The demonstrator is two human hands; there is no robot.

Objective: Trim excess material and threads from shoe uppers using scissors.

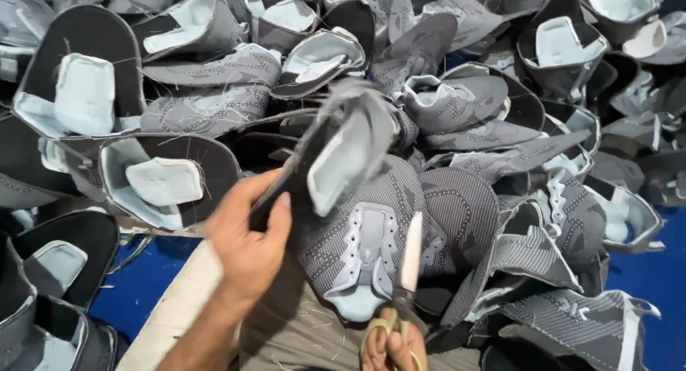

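Left hand (246, 246) fingers were closed round the lower edge of 1 grey knit shoe upper (336, 153), thumb on top, piece lifted and blurred at frame centre, pale foam lining facing the camera. Right hand (394, 348), bottom centre, had fingers thru the loops of yellow-handled scissors (407, 271), blades pointing up and looking shut or nearly so.

Upper looked light, soft & floppy: thin knit w/ foam backing, would sag if held at 1 corner, prob. not slippery or fragile. Best grip judged to be the stitched rim, close to where loose threads stick out, so the fabric stays taut near the blades.

Another upper (364, 260) lay flat just below, laces side up, on the person's lap. Heap of uppers (514, 114) filled the top & right of frame, crowding close. Free room was tight: only the small gap betw. both hands. Blue floor (143, 285) showed lower left, beside a pale plank (179, 307).
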